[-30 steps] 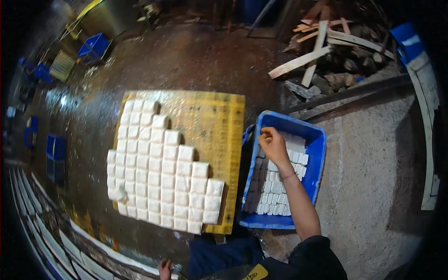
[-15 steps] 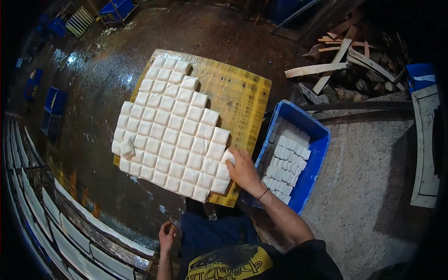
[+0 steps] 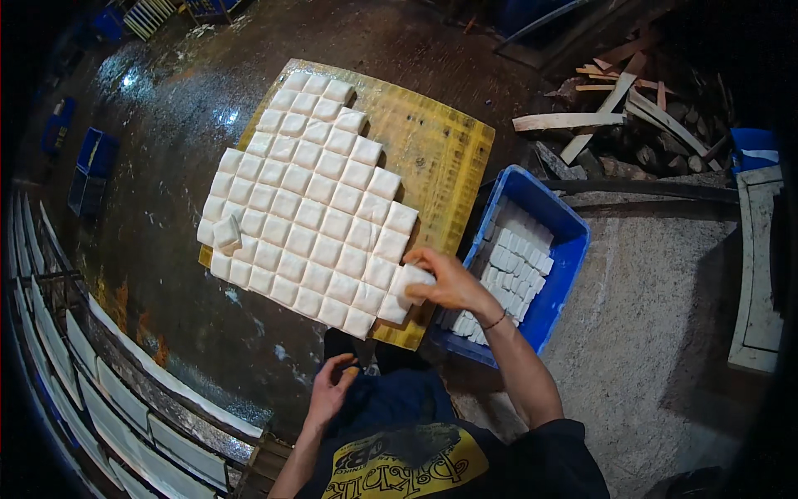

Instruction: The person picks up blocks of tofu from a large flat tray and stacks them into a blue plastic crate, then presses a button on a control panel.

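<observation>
White square tofu blocks (image 3: 303, 212) lie in close rows on a yellow board (image 3: 440, 166). My right hand (image 3: 453, 284) reaches over the board's right edge. Its thumb and fingers close around a tofu block (image 3: 413, 278) at the near right end of the rows. One loose block (image 3: 226, 234) rests tilted on top of the others at the left. My left hand (image 3: 334, 384) is held below the board's near edge, in front of my body, fingers loosely bent and apart with nothing in them.
Right of the board stands a blue crate (image 3: 565, 287) holding stacked white blocks. Scrap wood (image 3: 615, 116) is heaped at the far right. White-topped racks (image 3: 116, 416) curve along the lower left. A blue bin (image 3: 93, 170) stands on the wet floor (image 3: 166, 200).
My left hand has come up and right, nearer the board. My right hand has shifted slightly nearer along the board's right edge. The whole view has moved a little.
</observation>
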`<move>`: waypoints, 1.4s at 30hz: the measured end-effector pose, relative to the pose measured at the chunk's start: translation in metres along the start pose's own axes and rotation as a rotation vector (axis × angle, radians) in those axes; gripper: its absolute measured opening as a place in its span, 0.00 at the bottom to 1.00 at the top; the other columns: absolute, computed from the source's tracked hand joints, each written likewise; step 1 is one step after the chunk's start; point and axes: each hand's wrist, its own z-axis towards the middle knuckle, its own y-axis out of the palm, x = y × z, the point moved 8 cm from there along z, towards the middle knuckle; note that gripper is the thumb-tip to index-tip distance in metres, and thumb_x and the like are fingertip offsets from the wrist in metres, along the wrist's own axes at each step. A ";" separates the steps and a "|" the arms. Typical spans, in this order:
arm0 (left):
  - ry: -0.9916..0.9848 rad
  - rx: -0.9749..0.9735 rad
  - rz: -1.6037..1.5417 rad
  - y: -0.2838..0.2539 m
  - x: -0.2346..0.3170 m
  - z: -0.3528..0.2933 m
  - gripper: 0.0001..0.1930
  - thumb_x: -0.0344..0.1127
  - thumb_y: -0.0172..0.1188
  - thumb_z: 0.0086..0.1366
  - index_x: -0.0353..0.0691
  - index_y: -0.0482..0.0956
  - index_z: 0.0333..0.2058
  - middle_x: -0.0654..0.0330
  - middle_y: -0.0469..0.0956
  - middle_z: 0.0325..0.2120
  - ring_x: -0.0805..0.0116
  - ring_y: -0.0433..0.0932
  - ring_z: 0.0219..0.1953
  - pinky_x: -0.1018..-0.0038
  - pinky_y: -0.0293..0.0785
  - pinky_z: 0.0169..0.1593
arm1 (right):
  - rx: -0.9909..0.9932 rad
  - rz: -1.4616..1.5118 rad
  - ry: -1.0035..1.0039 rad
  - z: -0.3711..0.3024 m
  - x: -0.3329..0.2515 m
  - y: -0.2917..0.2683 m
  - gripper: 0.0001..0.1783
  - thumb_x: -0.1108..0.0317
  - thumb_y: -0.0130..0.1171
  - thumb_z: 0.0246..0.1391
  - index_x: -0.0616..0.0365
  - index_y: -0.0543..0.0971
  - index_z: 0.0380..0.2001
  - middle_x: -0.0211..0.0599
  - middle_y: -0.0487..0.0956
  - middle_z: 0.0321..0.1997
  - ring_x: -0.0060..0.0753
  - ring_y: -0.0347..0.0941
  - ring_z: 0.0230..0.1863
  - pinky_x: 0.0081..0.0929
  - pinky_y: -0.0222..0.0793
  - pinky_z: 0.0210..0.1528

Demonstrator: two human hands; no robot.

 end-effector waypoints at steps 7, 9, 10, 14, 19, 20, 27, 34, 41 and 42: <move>-0.018 -0.237 -0.187 0.069 0.021 0.021 0.17 0.27 0.56 0.65 0.32 0.70 0.52 0.55 0.78 0.46 0.70 0.78 0.46 0.75 0.73 0.50 | 0.031 -0.331 -0.048 -0.009 0.002 0.013 0.30 0.58 0.59 0.52 0.64 0.68 0.55 0.56 0.59 0.67 0.54 0.52 0.69 0.39 0.55 0.66; -0.032 -0.246 -0.226 0.083 0.020 0.028 0.16 0.27 0.56 0.65 0.31 0.70 0.51 0.55 0.79 0.44 0.71 0.78 0.43 0.75 0.74 0.48 | 0.180 -0.658 -0.144 -0.011 0.006 0.013 0.37 0.55 0.58 0.53 0.66 0.63 0.61 0.58 0.52 0.70 0.59 0.48 0.71 0.42 0.50 0.69; -0.058 -0.239 -0.220 0.086 0.018 0.033 0.16 0.27 0.56 0.65 0.31 0.71 0.51 0.55 0.79 0.43 0.72 0.78 0.41 0.76 0.74 0.46 | 0.180 -0.657 -0.144 -0.012 0.007 0.019 0.37 0.55 0.58 0.53 0.66 0.63 0.61 0.58 0.52 0.70 0.59 0.48 0.71 0.42 0.50 0.69; -0.017 -0.182 -0.153 0.088 0.018 0.051 0.15 0.27 0.57 0.64 0.32 0.72 0.49 0.57 0.80 0.39 0.75 0.76 0.36 0.78 0.73 0.41 | 0.065 -0.562 -0.068 -0.022 0.010 0.050 0.42 0.54 0.57 0.53 0.70 0.58 0.63 0.61 0.52 0.70 0.60 0.46 0.71 0.44 0.47 0.71; -0.024 -0.147 -0.169 0.086 0.012 0.059 0.13 0.27 0.56 0.63 0.32 0.73 0.47 0.57 0.80 0.36 0.75 0.76 0.36 0.78 0.72 0.39 | 0.163 -0.354 -0.171 -0.025 -0.003 0.042 0.42 0.59 0.66 0.42 0.68 0.64 0.59 0.59 0.68 0.54 0.56 0.62 0.60 0.40 0.58 0.63; -0.024 -0.135 -0.174 0.086 0.012 0.059 0.13 0.26 0.56 0.63 0.32 0.73 0.46 0.57 0.80 0.35 0.75 0.77 0.36 0.78 0.72 0.39 | 0.171 -0.352 -0.168 -0.025 -0.001 0.038 0.42 0.59 0.66 0.42 0.68 0.64 0.59 0.59 0.68 0.54 0.56 0.62 0.60 0.40 0.58 0.63; -0.013 -0.143 -0.185 0.089 0.015 0.057 0.12 0.26 0.56 0.63 0.32 0.73 0.45 0.57 0.79 0.38 0.73 0.78 0.38 0.78 0.74 0.43 | -0.101 -0.183 -0.118 -0.016 0.021 0.033 0.35 0.61 0.71 0.34 0.61 0.72 0.49 0.47 0.76 0.44 0.45 0.73 0.49 0.35 0.68 0.51; -0.124 -0.183 -0.140 0.089 0.016 0.049 0.14 0.29 0.58 0.65 0.33 0.72 0.48 0.57 0.79 0.39 0.74 0.78 0.38 0.79 0.73 0.37 | -0.089 0.424 0.000 -0.028 0.056 -0.032 0.31 0.71 0.72 0.38 0.58 0.74 0.49 0.32 0.79 0.42 0.24 0.75 0.44 0.27 0.74 0.45; -0.214 -0.210 -0.102 0.056 -0.001 0.015 0.16 0.30 0.58 0.65 0.32 0.71 0.50 0.53 0.79 0.42 0.68 0.80 0.41 0.76 0.77 0.39 | 0.406 0.727 0.091 -0.036 0.155 -0.199 0.29 0.74 0.68 0.47 0.56 0.72 0.54 0.34 0.78 0.43 0.20 0.74 0.40 0.20 0.72 0.40; -0.241 -0.186 -0.097 0.045 -0.002 0.011 0.17 0.30 0.58 0.64 0.32 0.71 0.51 0.52 0.79 0.42 0.66 0.80 0.42 0.75 0.78 0.38 | 0.443 0.666 0.129 -0.030 0.184 -0.220 0.25 0.72 0.69 0.46 0.56 0.76 0.50 0.32 0.79 0.41 0.20 0.74 0.38 0.21 0.72 0.38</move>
